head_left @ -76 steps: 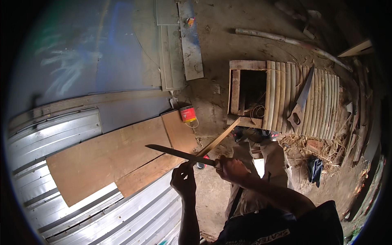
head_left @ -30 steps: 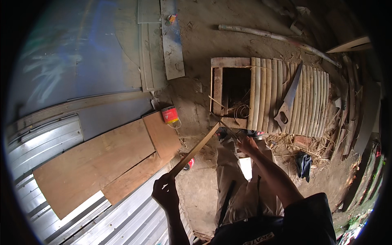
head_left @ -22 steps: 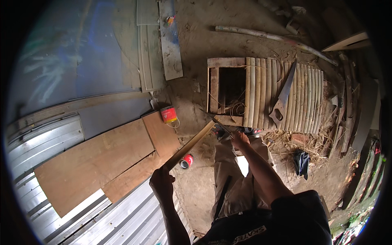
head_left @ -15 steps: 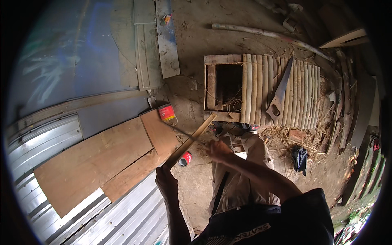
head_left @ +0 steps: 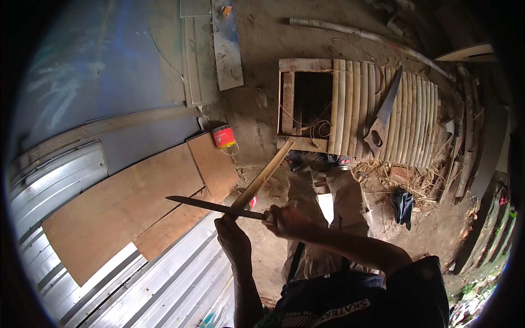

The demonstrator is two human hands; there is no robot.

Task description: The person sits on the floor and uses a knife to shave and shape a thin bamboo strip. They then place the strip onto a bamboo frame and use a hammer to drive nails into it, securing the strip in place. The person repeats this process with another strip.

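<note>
My left hand (head_left: pixel 233 234) is closed around the near end of a long bamboo strip (head_left: pixel 267 170). The strip slants away up and right, its far end at the edge of a slatted bamboo frame (head_left: pixel 345 112). A long-bladed knife (head_left: pixel 198 202) has its handle in my closed right hand (head_left: pixel 286 222). Its dark blade points left and crosses the strip just beyond my left fingers. Whether the cutting edge touches the strip, I cannot tell. Part of the left fingers is hidden behind the strip and blade.
A handsaw (head_left: pixel 384 112) lies on the slats. Plywood sheets (head_left: pixel 123 197) rest on corrugated metal (head_left: pixel 183 273) at left. A red can (head_left: pixel 223 136) stands beside them; another red can (head_left: pixel 253 202) is partly hidden behind the strip. Black plastic (head_left: pixel 403 209) lies at right.
My right hand has brought the knife down along the strip toward my left hand, and the blade now lies flatter across it. The whole view has shifted slightly.
</note>
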